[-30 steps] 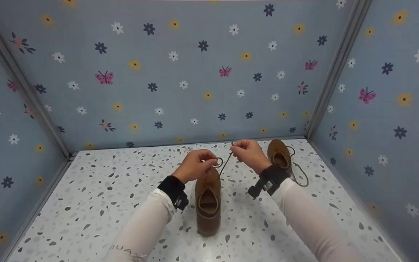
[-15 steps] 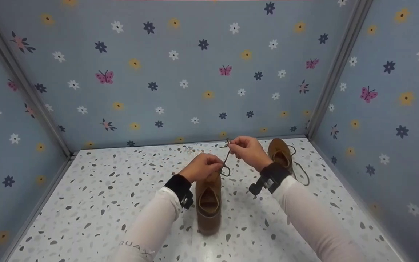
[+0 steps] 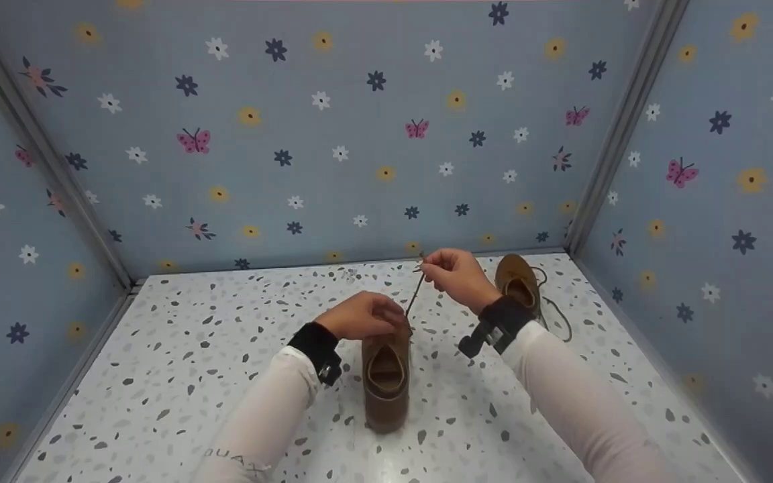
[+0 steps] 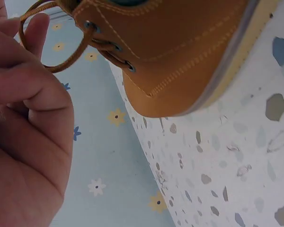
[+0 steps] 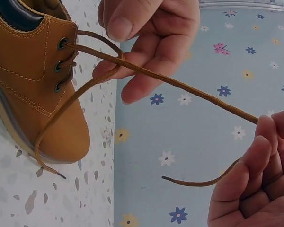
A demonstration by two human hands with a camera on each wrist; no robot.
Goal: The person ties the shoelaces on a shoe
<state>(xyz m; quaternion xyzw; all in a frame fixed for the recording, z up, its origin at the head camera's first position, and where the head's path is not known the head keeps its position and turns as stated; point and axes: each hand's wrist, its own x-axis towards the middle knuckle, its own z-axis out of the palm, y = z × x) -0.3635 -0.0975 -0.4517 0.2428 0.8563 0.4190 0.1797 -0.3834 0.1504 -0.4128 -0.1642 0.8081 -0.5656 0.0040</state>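
Shoe [image 3: 386,412] upright, toe toward patterned wall [image 3: 326,147]. Head: left hand [image 3: 362,315] has drawn back from nearly unmoved right hand [image 3: 460,276]. Left wrist: lace [image 4: 79,53] loops by left fingers. Right wrist: right hand pinches taut lace, left fingers loose at the loop; we judge slack being taken up.

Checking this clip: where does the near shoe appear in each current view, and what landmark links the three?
Head: the near shoe stands low in the centre, its toe behind the left hand.
Left wrist: near shoe across the top, centre to right, cut off by the upper edge.
Right wrist: near shoe at the left, cut off by that edge.
Shared landmark: the flowered wall.
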